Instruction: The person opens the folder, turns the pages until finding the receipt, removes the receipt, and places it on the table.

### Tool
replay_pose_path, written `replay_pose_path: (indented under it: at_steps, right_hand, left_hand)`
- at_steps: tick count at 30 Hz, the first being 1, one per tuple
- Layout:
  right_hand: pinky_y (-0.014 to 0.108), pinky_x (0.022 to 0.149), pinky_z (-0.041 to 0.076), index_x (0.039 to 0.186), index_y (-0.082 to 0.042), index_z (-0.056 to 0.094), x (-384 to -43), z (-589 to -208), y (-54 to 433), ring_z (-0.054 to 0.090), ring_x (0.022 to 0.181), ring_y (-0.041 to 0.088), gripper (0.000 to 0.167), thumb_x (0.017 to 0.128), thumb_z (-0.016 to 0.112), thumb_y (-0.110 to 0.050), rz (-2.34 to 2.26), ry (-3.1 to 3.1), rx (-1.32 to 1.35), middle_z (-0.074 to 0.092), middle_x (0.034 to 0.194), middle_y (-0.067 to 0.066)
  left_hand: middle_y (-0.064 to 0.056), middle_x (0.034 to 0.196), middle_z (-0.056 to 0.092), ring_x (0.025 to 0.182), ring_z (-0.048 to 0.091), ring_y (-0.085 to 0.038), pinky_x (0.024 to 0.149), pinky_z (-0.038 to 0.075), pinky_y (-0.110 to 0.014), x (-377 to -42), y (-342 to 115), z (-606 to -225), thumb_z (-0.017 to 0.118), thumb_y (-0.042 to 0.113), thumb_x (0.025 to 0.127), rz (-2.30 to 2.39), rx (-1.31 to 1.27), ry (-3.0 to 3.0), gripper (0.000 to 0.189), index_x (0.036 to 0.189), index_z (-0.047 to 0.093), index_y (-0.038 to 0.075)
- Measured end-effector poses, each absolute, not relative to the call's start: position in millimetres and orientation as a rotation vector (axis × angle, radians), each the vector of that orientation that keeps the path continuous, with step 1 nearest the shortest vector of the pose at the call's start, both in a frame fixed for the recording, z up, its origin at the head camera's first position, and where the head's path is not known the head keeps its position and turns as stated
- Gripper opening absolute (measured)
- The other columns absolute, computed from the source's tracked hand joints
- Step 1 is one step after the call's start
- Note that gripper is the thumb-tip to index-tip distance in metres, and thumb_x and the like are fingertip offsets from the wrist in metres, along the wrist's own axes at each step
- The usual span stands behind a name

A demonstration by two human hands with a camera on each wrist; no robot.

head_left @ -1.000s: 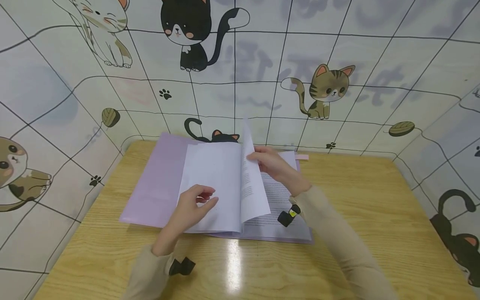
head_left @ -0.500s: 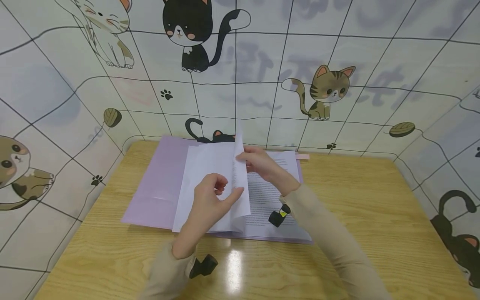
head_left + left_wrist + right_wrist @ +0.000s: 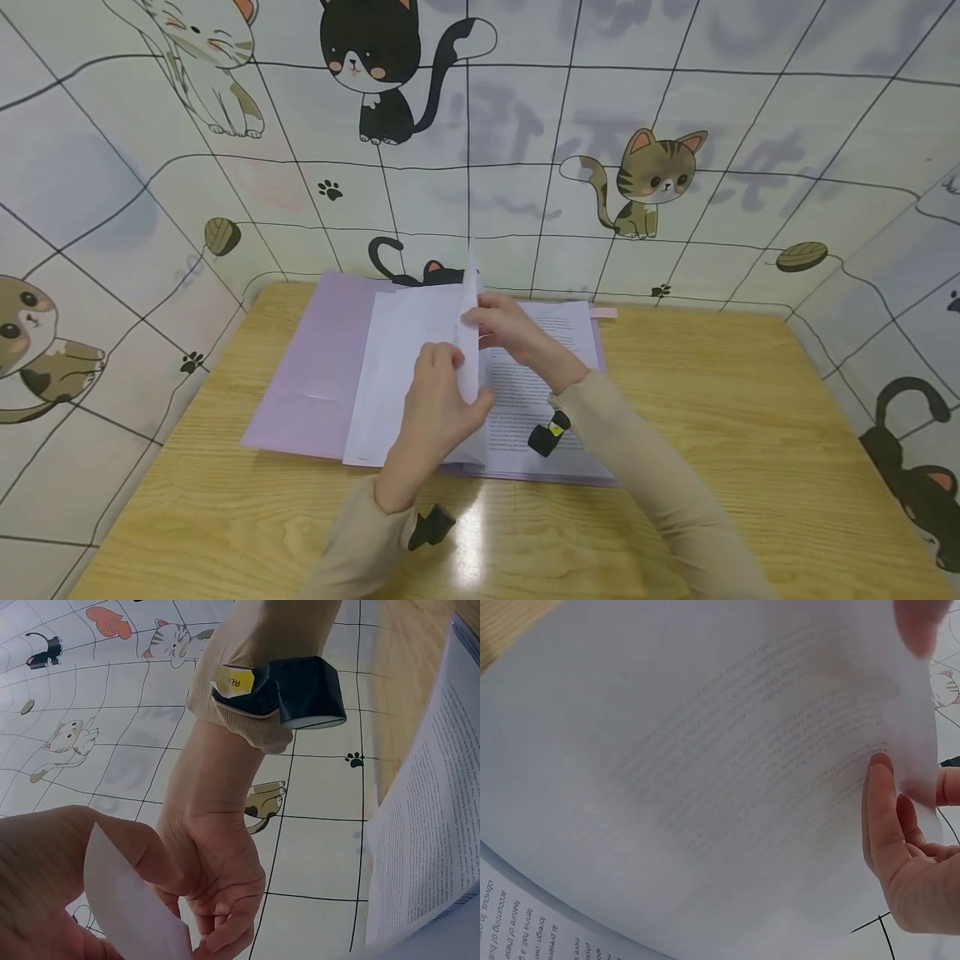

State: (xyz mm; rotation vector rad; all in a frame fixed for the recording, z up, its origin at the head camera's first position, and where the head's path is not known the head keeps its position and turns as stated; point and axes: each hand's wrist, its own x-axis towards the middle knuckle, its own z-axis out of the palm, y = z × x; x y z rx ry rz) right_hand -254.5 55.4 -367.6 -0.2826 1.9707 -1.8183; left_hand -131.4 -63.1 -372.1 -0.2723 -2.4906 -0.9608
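Note:
A stack of printed sheets (image 3: 540, 396) lies opened out on a lilac folder (image 3: 307, 375). One white page (image 3: 469, 367) stands nearly upright along the middle, seen almost edge-on in the head view. My right hand (image 3: 510, 329) pinches this page near its upper part, and the right wrist view shows the fingers (image 3: 889, 817) against the print side. Lower down, my left hand (image 3: 438, 400) is at the page's edge, with the thumb to its right and the fingers to its left; a gap shows between them. In the left wrist view the page's corner crosses before the left hand (image 3: 82, 877).
The folder rests on a light wooden table (image 3: 705, 417) close to the back wall (image 3: 517, 192), which has cat drawings on it. A pink tab (image 3: 603, 313) sticks out at the folder's right side. Black wrist cameras (image 3: 431, 527) are worn at both sleeves.
The page has been swung leftward by my right hand and now stands more upright. My left hand has moved right and up to the page. A sheet beneath has shifted slightly left.

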Motion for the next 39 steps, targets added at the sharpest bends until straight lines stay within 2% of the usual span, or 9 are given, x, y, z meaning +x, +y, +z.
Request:
replay_pose_path:
  at_steps: [3, 6, 9, 12, 14, 18, 25, 33, 39]
  right_hand:
    - [0.032, 0.070, 0.054, 0.114, 0.005, 0.054, -254.5, -368.9, 55.1, 0.063, 0.078, 0.016, 0.030, 0.088, 0.053, -0.010, -1.808, 1.974, -0.276, 0.062, 0.100, 0.014]
    - [0.031, 0.067, 0.055, 0.105, 0.003, 0.055, -254.2, -370.0, 54.2, 0.063, 0.073, 0.016, 0.021, 0.089, 0.053, -0.010, -1.801, 1.963, -0.266, 0.063, 0.088, 0.008]
    - [0.033, 0.067, 0.056, 0.092, 0.000, 0.054, -253.7, -370.8, 52.9, 0.063, 0.071, 0.017, 0.011, 0.090, 0.054, -0.011, -1.806, 1.930, -0.277, 0.062, 0.082, 0.008]
    - [0.035, 0.068, 0.056, 0.084, -0.003, 0.052, -253.4, -371.1, 52.2, 0.063, 0.072, 0.019, 0.014, 0.092, 0.054, -0.014, -1.799, 1.908, -0.297, 0.062, 0.080, 0.011]
    - [0.036, 0.070, 0.056, 0.085, -0.003, 0.053, -253.5, -371.2, 52.4, 0.064, 0.073, 0.019, 0.016, 0.092, 0.055, -0.017, -1.788, 1.905, -0.309, 0.063, 0.081, 0.011]
    - [0.036, 0.072, 0.055, 0.096, -0.001, 0.056, -255.3, -372.9, 54.9, 0.065, 0.076, 0.019, 0.022, 0.092, 0.055, -0.022, -1.773, 1.904, -0.337, 0.064, 0.085, 0.012]
    - [0.034, 0.076, 0.055, 0.108, 0.012, 0.051, -260.6, -377.9, 68.9, 0.064, 0.076, 0.018, 0.034, 0.093, 0.054, -0.018, -1.815, 1.878, -0.342, 0.063, 0.085, 0.010]
    - [0.034, 0.078, 0.054, 0.103, -0.002, 0.055, -267.4, -382.3, 94.4, 0.065, 0.077, 0.018, 0.020, 0.093, 0.054, -0.019, -1.862, 1.887, -0.277, 0.063, 0.086, 0.008]
    - [0.033, 0.078, 0.054, 0.103, -0.001, 0.055, -272.0, -384.0, 111.1, 0.065, 0.078, 0.019, 0.022, 0.093, 0.055, -0.020, -1.870, 1.919, -0.263, 0.063, 0.087, 0.009]
  left_hand:
    - [-0.013, 0.087, 0.044, 0.070, 0.047, -0.025, 0.053, 0.046, -0.035, -131.3, -65.9, -371.9, 0.067, 0.003, 0.063, -0.966, -0.266, -2.503, 0.034, 0.090, 0.048, -0.002]
    - [-0.015, 0.085, 0.046, 0.068, 0.048, -0.024, 0.056, 0.045, -0.033, -131.9, -69.7, -373.3, 0.063, -0.004, 0.063, -0.986, -0.273, -2.505, 0.028, 0.087, 0.050, -0.004]
    - [-0.015, 0.082, 0.048, 0.067, 0.049, -0.024, 0.057, 0.045, -0.032, -132.6, -73.4, -373.7, 0.060, -0.011, 0.064, -1.014, -0.269, -2.494, 0.023, 0.084, 0.051, -0.004]
    - [-0.015, 0.080, 0.049, 0.067, 0.051, -0.024, 0.057, 0.046, -0.031, -133.5, -77.5, -373.2, 0.057, -0.017, 0.064, -1.033, -0.260, -2.473, 0.023, 0.082, 0.051, -0.005]
    - [-0.015, 0.078, 0.050, 0.065, 0.052, -0.025, 0.056, 0.046, -0.031, -134.1, -81.5, -373.2, 0.055, -0.019, 0.063, -1.042, -0.250, -2.455, 0.023, 0.081, 0.051, -0.005]
    - [-0.013, 0.074, 0.049, 0.064, 0.050, -0.024, 0.055, 0.044, -0.031, -135.5, -92.2, -375.8, 0.053, -0.021, 0.063, -1.026, -0.233, -2.438, 0.023, 0.080, 0.051, -0.004]
    - [-0.013, 0.073, 0.050, 0.064, 0.050, -0.025, 0.055, 0.043, -0.031, -136.5, -115.2, -386.7, 0.052, -0.023, 0.063, -0.999, -0.201, -2.455, 0.025, 0.081, 0.052, -0.005]
    - [-0.017, 0.075, 0.052, 0.066, 0.051, -0.028, 0.058, 0.044, -0.034, -137.4, -138.6, -397.7, 0.050, -0.022, 0.066, -1.000, -0.129, -2.493, 0.023, 0.084, 0.052, -0.007]
    - [-0.017, 0.075, 0.052, 0.066, 0.049, -0.028, 0.058, 0.042, -0.034, -138.6, -152.1, -407.6, 0.050, -0.022, 0.065, -1.008, -0.089, -2.531, 0.023, 0.083, 0.053, -0.009]
